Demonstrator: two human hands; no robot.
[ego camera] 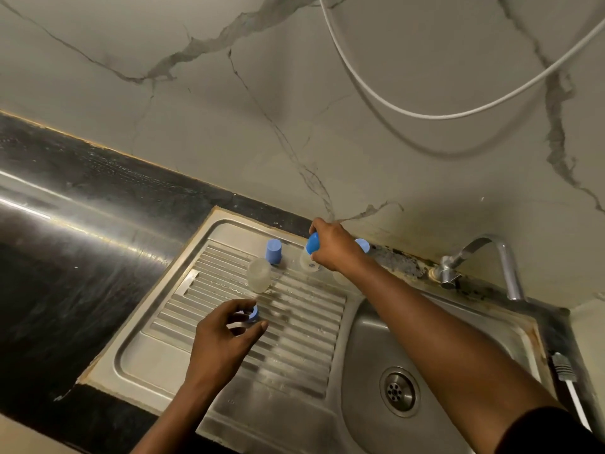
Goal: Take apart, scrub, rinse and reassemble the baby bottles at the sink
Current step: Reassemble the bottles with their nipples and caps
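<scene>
On the steel drainboard [183, 348] stand several baby bottle parts. My right hand [334, 247] grips the blue cap [312, 244] of a clear bottle [308, 263] at the board's far edge. My left hand [226, 332] hovers over the ridges, fingers curled around a small blue ring [253, 314]. A clear bottle body [259, 275] stands beyond it, next to an upright blue cap [274, 252]. Another blue cap [362, 245] peeks out behind my right wrist.
The sink basin [370, 339] with its drain [399, 392] lies to the right, the tap [484, 257] behind it. A brush [564, 371] lies on the sink's right rim. Black countertop [65, 257] stretches left. A white cable [425, 109] hangs along the marble wall.
</scene>
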